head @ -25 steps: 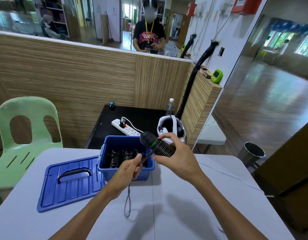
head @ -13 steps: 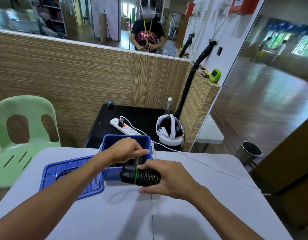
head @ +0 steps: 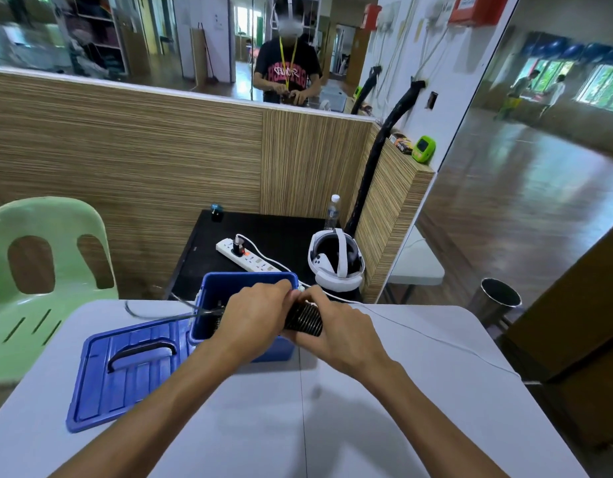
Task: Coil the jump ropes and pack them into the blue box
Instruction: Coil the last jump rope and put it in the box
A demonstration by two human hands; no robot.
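The blue box (head: 213, 293) is sitting near the table's (head: 384, 391) far edge, its lid (head: 125, 370) lying flat to its left. The right hand (head: 336, 334) is curling its fingers around the ribbed black jump-rope handle (head: 303, 319) at the box's right rim. The left hand (head: 255, 320) is reaching over the box, fingertips pinching at the handle's end, while the blurred rope (head: 160, 315) is trailing leftward.

Both arms reach forward, left hand (head: 255, 320) and right hand (head: 336, 336) curled together.
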